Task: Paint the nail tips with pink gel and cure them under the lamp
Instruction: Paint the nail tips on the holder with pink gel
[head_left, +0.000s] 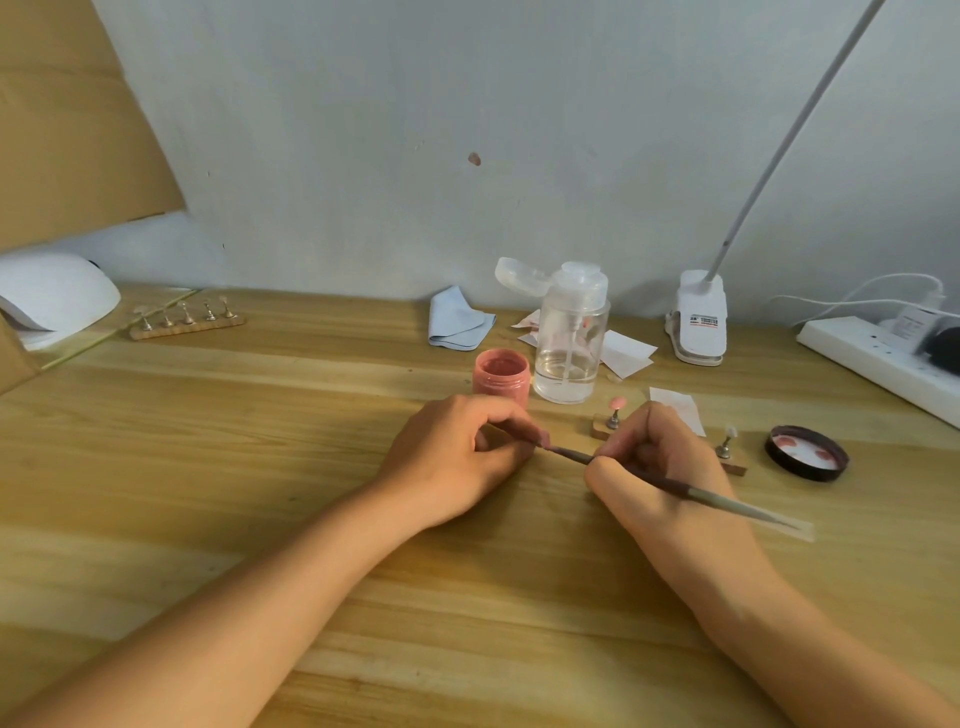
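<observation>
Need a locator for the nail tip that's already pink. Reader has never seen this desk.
Find the clear pump bottle at the back of the wooden desk. In front of it and slightly right, beyond the knuckles of the right hand, a nail tip stands on a small metal post. It is pink; the neighbouring tip further right, by the dark lid, is white.

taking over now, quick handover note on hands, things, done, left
Left hand pinches a small piece, mostly hidden.
Right hand grips the long thin brush, tip at that piece.
Open pink gel jar behind left hand; black round lid at right.
Done: one pink nail tip on the wooden stand.
Left: the white nail tip, likely the five-holder wooden strip, then curing in the white dome lamp, far left.
</observation>
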